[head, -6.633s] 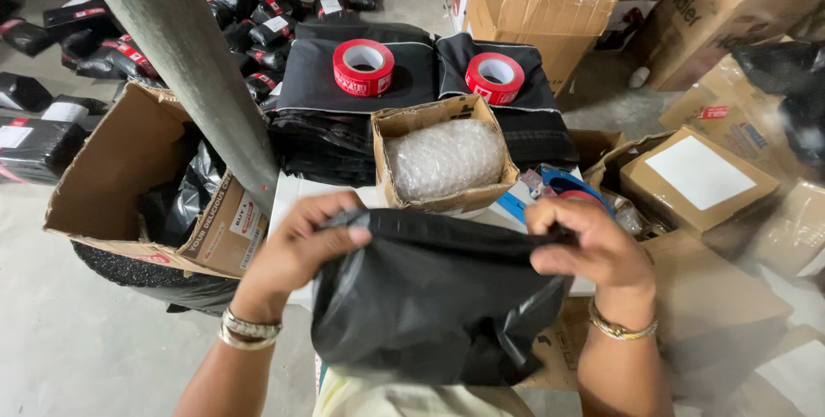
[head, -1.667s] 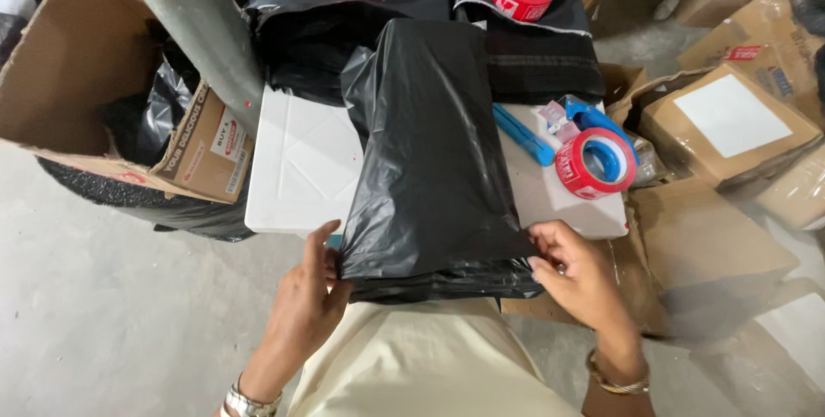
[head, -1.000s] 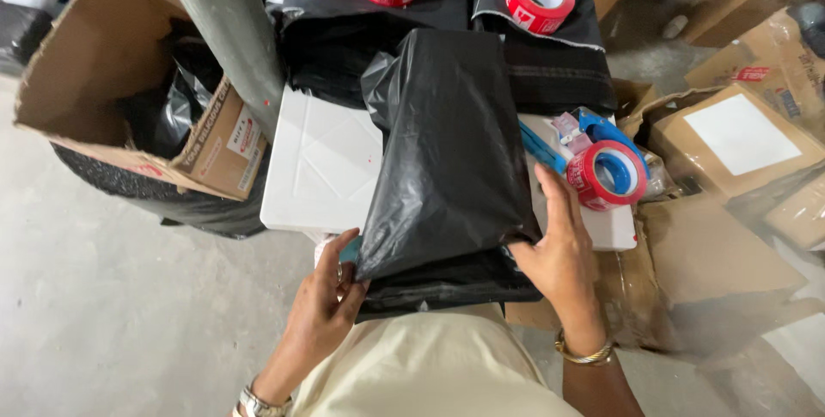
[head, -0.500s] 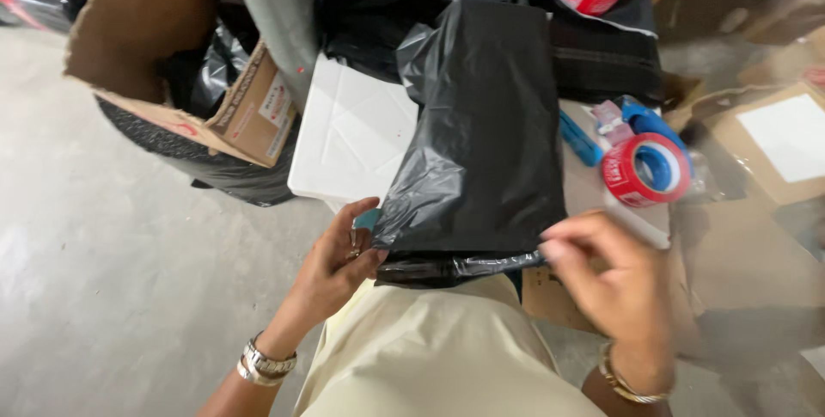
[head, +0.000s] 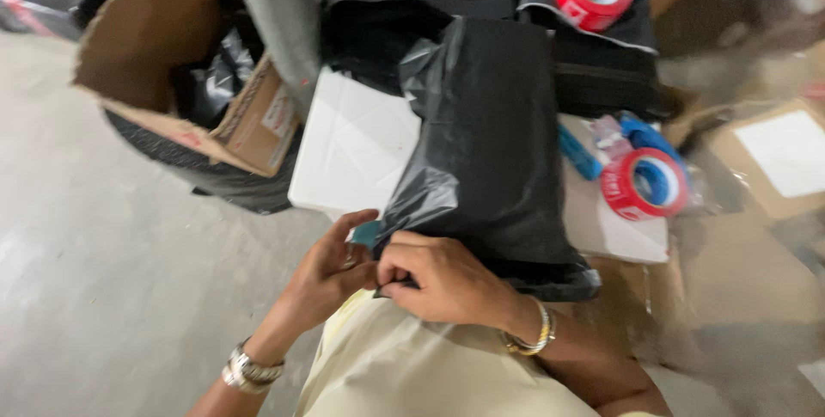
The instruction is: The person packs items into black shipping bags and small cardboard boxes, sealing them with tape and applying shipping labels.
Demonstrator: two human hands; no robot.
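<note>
The black bag lies lengthwise on the white surface, its near end at the edge; both hands meet at its near left corner. The left hand and right hand each have their grip pinched on that corner; a red tape roll sits just right of the bag, an open cardboard box to the left.

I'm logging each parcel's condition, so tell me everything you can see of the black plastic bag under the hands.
The black plastic mailer bag looks like thin, glossy, wrinkled film, filled into a long flat packet. It lies lengthwise on the white board, its far end crumpled, its near end over the board's edge. The left hand and right hand pinch its near left corner, where a teal strip shows.
</note>
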